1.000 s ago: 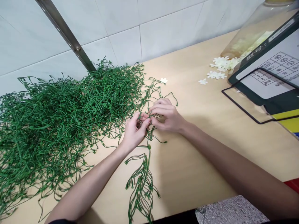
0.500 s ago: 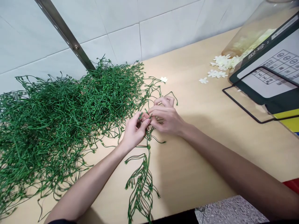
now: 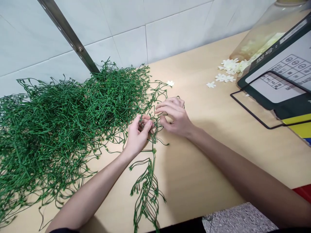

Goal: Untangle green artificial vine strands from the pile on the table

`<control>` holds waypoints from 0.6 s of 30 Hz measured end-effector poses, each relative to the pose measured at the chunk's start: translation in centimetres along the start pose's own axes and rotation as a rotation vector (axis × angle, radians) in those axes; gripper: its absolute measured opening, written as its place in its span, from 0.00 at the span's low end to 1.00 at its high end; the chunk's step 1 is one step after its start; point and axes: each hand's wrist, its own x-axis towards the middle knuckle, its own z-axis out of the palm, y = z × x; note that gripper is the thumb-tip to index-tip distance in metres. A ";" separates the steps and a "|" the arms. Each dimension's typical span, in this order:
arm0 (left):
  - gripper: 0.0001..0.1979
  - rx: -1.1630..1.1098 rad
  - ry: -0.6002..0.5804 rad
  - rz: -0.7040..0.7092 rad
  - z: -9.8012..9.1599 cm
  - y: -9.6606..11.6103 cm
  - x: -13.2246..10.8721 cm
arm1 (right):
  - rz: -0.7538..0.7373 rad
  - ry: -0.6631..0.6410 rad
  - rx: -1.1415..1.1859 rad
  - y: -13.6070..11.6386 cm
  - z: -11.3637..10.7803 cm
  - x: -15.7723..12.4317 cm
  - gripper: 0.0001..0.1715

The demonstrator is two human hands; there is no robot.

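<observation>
My left hand (image 3: 139, 132) is closed, thumb against fingers, on a thin green plastic flower stem (image 3: 154, 150); its grip partly hides the stem. Just to the right, my right hand (image 3: 174, 116) is curved with thumb and fingers apart, close beside the stem's small branches. I see nothing gripped in it, though its far fingers are partly hidden. Below the hands, a branched bunch of green stems (image 3: 145, 191) lies on the table toward the near edge. A large tangled heap of green stems (image 3: 68, 116) spreads left of my left hand.
A single white flower (image 3: 170, 83) lies beyond my hands. More white flowers (image 3: 230, 66) lie by a clear plastic container (image 3: 257, 35) at the back right. A dark box with a printed label (image 3: 286, 74) and black wire frame (image 3: 250, 113) stand at right. A tiled wall (image 3: 175, 35) backs the table.
The fingertips of my two hands have come apart. My right thumb and fingers have spread, while my left hand has shifted slightly left, still on the stem.
</observation>
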 end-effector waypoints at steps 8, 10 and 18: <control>0.14 -0.145 0.072 0.016 0.1 0.1 0.3 | -0.102 -0.032 0.265 0.5 0.3 0.0 0.07; 0.15 -0.164 0.063 0.018 0.0 0.1 0.2 | -0.118 -0.050 0.268 0.6 0.4 -0.1 0.08; 0.11 0.012 0.110 0.116 -0.1 0.5 -0.1 | -0.076 0.000 0.258 0.7 0.4 0.0 0.08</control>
